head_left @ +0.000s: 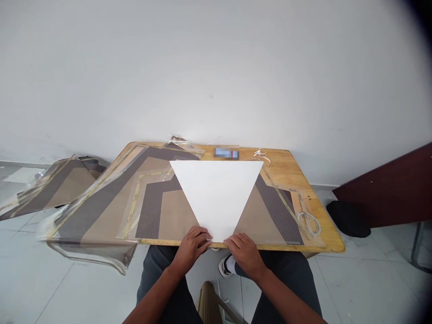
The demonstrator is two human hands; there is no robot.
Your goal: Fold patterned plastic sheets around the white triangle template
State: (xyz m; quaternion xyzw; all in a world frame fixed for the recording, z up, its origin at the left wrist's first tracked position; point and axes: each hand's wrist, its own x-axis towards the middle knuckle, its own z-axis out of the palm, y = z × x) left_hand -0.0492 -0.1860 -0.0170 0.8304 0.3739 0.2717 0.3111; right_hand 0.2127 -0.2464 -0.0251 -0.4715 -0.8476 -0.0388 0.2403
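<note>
A white sheet (218, 193), wide at the far side and narrow at the near side, lies over brown-and-grey patterned sheeting in clear plastic (175, 211) on the wooden table. At the sheet's near-left corner, my left hand (194, 245) is closed with its thumb and fingers on the edge. My right hand (245, 253) grips the near-right corner in the same way, fingers bent over the table's front edge. The undersides of both corners are hidden.
More plastic-wrapped sheeting (97, 207) hangs over the left side of the table (297, 173). At the back are a blurred small pack (226, 153) and white scraps (261, 155). A white curved piece (315, 224) lies at right. A dark red panel (388, 189) stands beyond.
</note>
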